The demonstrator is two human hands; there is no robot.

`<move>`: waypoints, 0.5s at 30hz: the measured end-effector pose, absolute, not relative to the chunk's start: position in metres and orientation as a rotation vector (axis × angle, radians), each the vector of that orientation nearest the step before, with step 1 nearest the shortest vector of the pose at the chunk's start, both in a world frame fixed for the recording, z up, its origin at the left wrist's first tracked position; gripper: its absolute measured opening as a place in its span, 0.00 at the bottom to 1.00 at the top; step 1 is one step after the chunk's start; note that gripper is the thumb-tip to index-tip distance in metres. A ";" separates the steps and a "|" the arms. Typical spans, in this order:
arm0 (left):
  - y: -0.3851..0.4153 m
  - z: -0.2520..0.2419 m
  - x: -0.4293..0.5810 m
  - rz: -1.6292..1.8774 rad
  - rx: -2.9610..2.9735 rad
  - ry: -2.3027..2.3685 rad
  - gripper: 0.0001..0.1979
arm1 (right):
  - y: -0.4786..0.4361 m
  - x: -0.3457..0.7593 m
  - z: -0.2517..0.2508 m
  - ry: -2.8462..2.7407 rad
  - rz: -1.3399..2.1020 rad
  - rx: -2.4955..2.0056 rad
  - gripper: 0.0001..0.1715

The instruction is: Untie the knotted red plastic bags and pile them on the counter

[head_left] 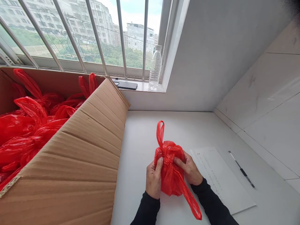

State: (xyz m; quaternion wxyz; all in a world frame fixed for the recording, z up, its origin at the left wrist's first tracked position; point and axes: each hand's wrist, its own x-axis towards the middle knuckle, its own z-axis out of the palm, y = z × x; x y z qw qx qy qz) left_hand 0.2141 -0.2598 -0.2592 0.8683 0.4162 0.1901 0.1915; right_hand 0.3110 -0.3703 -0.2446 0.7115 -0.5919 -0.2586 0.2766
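A red plastic bag, knotted at its middle, is held up between my two hands over the white table. My left hand grips its left side, thumb near the knot. On the other side my right hand has its thumb pressed beside the knot and its fingers behind the bag. One handle loop sticks up at the top; the other trails down to the lower right. What is inside the bag is hidden.
A cardboard box full of red plastic bags stands at the left. Right of my hands lie written paper sheets and a pen. On the windowsill are a plastic bottle and a phone. Walls bound the table behind and right.
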 end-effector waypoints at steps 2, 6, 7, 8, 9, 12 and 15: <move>-0.260 -0.261 0.213 0.393 0.874 0.404 0.14 | -0.371 0.311 -0.246 -0.561 0.601 -1.316 0.17; -0.260 -0.263 0.209 0.367 0.837 0.359 0.09 | -0.371 0.312 -0.252 -0.518 0.561 -1.298 0.16; -0.260 -0.262 0.209 0.364 0.835 0.336 0.07 | -0.371 0.312 -0.253 -0.509 0.555 -1.292 0.16; -0.260 -0.262 0.209 0.361 0.843 0.313 0.04 | -0.371 0.312 -0.253 -0.502 0.554 -1.287 0.16; -0.261 -0.261 0.209 0.361 0.857 0.297 0.04 | -0.371 0.312 -0.253 -0.500 0.559 -1.283 0.16; -0.260 -0.257 0.211 0.375 0.900 0.284 0.12 | -0.370 0.311 -0.247 -0.514 0.604 -1.264 0.18; -0.258 -0.256 0.212 0.398 0.903 0.298 0.16 | -0.369 0.309 -0.239 -0.542 0.683 -1.250 0.21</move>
